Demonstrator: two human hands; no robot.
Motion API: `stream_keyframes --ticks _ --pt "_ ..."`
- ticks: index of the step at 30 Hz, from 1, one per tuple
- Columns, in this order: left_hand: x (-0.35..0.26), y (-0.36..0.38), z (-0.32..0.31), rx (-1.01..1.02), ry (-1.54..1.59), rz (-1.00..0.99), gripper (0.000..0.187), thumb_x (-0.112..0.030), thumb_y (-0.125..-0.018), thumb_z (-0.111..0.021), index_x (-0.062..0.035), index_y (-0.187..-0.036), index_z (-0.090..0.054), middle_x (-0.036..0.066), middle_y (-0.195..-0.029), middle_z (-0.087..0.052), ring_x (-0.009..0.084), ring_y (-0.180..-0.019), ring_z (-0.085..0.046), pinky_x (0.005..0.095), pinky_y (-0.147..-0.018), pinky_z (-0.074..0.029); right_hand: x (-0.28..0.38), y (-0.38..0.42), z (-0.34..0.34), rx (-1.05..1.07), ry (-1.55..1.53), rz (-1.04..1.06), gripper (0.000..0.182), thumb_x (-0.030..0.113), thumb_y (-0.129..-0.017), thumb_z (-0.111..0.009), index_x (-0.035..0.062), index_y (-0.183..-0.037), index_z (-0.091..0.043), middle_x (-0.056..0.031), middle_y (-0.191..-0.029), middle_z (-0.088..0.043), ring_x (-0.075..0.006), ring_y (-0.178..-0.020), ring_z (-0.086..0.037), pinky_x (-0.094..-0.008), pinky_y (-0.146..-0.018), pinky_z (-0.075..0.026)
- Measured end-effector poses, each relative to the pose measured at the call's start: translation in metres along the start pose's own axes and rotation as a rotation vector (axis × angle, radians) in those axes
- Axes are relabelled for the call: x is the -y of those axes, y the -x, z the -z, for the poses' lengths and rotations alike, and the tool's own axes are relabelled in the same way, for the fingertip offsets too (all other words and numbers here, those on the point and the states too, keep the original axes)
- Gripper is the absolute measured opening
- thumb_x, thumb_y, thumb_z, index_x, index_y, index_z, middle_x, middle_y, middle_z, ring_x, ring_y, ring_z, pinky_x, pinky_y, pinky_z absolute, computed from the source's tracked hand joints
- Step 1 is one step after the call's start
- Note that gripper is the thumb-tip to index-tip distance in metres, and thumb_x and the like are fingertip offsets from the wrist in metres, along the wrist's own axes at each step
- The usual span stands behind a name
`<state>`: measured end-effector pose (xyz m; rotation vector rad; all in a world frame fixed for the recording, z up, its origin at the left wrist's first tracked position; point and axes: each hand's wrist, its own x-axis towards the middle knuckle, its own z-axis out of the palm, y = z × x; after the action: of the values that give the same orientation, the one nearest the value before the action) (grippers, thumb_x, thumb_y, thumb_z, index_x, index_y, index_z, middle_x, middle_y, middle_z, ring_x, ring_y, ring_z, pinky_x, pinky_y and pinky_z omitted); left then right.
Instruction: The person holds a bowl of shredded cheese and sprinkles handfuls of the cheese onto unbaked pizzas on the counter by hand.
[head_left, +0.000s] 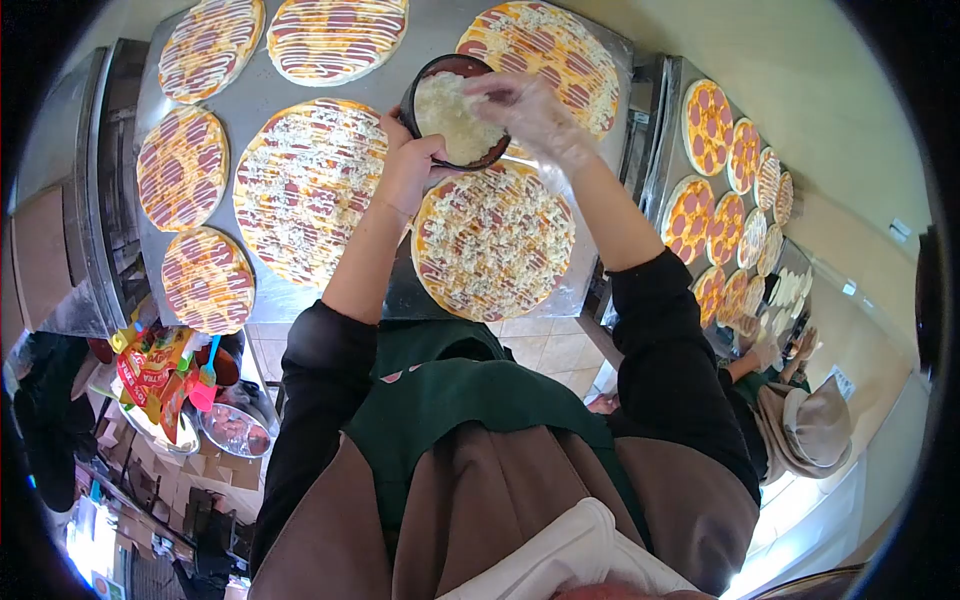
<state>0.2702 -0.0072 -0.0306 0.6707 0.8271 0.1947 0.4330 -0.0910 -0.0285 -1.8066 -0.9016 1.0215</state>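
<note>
My left hand (pixel 408 165) is bare and closed on the near left rim of a dark round bowl (pixel 408 110) that holds white grated cheese (pixel 447 112). Over the bowl's right side is my right hand (pixel 535 115) in a clear plastic glove, fingers curled and slightly blurred; any cheese in them is hard to make out. Just below the bowl lies a pizza (pixel 494 245) covered with white shreds. A larger pizza (pixel 305 190) with shreds over sauce stripes lies to the left, and another (pixel 560 65), partly covered with shreds, is at the upper right.
The metal table (pixel 400 290) also bears several smaller striped pizzas (pixel 183 168) at the left and top. A second table with several pizzas (pixel 708 112) stands at the right. Two co-workers' hands (pixel 765 350) show there. Bags and bowls (pixel 235 430) are at the lower left.
</note>
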Motion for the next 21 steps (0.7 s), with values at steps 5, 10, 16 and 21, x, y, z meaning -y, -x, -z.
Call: stream_keyframes --ticks 5,10,16,21 --pt "0.000 0.004 0.018 -0.058 0.000 0.012 0.071 0.007 -0.067 -0.047 -0.0099 -0.128 -0.013 0.019 -0.119 -0.041 0.0313 -0.095 -0.058 0.0449 -0.068 -0.058 -0.017 -0.025 0.044 -0.124 -0.179 -0.201 0.030 0.007 -0.072 -0.070 0.0083 -0.102 -0.066 -0.0054 -0.097 -0.064 -0.0134 -0.086 -0.060 -0.0244 -0.080 -0.048" --pt "0.002 0.025 0.034 -0.080 0.018 0.002 0.073 0.005 -0.066 -0.046 -0.0101 -0.130 -0.015 0.015 -0.118 -0.043 0.0252 -0.093 -0.057 0.0346 -0.066 -0.055 -0.045 -0.059 0.078 -0.286 0.210 -0.251 0.035 0.019 -0.067 -0.072 0.0114 -0.101 -0.066 -0.0066 -0.090 -0.065 -0.0121 -0.079 -0.060 -0.0266 -0.071 -0.049" --pt "0.005 0.052 0.046 -0.113 0.018 0.029 0.071 0.006 -0.065 -0.046 -0.0098 -0.129 -0.020 0.012 -0.113 -0.046 0.0147 -0.084 -0.053 0.0223 -0.056 -0.045 -0.067 -0.083 0.085 -0.481 0.859 -0.034 0.025 0.026 -0.076 -0.060 0.0160 -0.098 -0.067 -0.0102 -0.081 -0.065 -0.0191 -0.071 -0.061 -0.0320 -0.069 -0.048" --pt "0.009 0.064 0.059 -0.083 0.011 -0.015 0.073 0.007 -0.065 -0.045 -0.0105 -0.130 -0.019 0.009 -0.105 -0.047 0.0091 -0.067 -0.045 0.0189 -0.049 -0.035 -0.071 -0.087 0.075 -0.354 0.674 0.002 0.026 0.022 -0.078 -0.057 0.0151 -0.101 -0.067 -0.0114 -0.080 -0.065 -0.0235 -0.071 -0.060 -0.0342 -0.070 -0.048"
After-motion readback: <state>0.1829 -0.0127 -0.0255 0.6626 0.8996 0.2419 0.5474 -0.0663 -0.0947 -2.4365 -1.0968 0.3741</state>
